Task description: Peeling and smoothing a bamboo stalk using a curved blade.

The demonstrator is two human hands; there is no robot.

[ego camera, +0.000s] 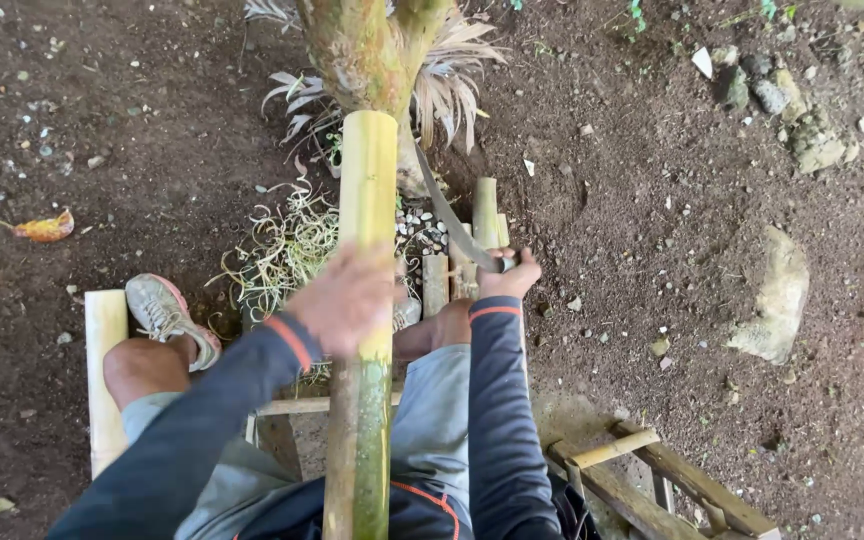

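Observation:
A thick bamboo pole (369, 190), yellow at its far part and green near me, runs from my lap up against a tree trunk (367, 50). My left hand (344, 298) wraps around the pole at its middle. My right hand (508, 275) is closed on the handle of a curved dark blade (444, 210). The blade reaches from that hand up toward the pole's right side. Both arms wear dark blue sleeves with orange cuff stripes.
Pale curled bamboo shavings (287, 245) lie left of the pole. My foot in a worn shoe (167, 315) rests beside a wooden plank (104, 370). Short bamboo pieces (484, 215) stand ahead. Stones (777, 295) dot the dirt at right; a wooden frame (652, 475) lies lower right.

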